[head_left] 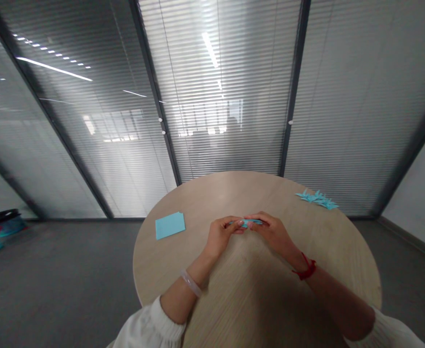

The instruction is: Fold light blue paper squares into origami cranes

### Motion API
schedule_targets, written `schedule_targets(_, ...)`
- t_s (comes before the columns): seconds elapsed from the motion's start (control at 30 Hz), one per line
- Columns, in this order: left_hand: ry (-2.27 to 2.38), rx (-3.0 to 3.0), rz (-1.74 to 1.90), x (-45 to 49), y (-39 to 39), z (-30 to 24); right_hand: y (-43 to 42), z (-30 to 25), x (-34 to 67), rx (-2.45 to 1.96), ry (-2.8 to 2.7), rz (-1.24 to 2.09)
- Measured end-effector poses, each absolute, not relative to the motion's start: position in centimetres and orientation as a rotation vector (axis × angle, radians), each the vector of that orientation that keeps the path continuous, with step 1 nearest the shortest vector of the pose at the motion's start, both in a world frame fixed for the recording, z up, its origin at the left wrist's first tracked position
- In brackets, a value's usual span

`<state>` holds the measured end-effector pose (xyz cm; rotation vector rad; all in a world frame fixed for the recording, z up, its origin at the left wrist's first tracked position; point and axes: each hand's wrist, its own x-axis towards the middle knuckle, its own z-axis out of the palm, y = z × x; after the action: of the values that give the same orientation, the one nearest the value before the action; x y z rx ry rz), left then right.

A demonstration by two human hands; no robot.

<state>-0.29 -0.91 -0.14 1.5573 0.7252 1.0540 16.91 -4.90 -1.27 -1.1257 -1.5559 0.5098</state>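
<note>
White sleeves [149, 326] stop mid-forearm. Left hand [220, 234] and right hand [273, 234]: each grip clamped on one blue paper [250, 222]. On the counter [234, 193]: sheets [170, 225] left, blue pile [317, 199] far right.

The left hand [220, 233] and right hand [273, 234] hid most of the blue paper [249, 222] between them, so I couldn't tell its shape. Past the right hand, the blue bits [318, 198] were too small to count. Below the hands, the bottom edge cut off the sleeves [150, 325] and table [234, 191].

No text or numbers can be read.
</note>
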Motion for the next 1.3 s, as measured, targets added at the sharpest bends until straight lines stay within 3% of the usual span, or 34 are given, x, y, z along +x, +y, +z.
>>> schedule_targets(1.3, 0.799, 1.591, 1.179, 0.0, -1.6, -0.2, -4.9, -1.8, 16.7, -1.165, -1.531, 0.381)
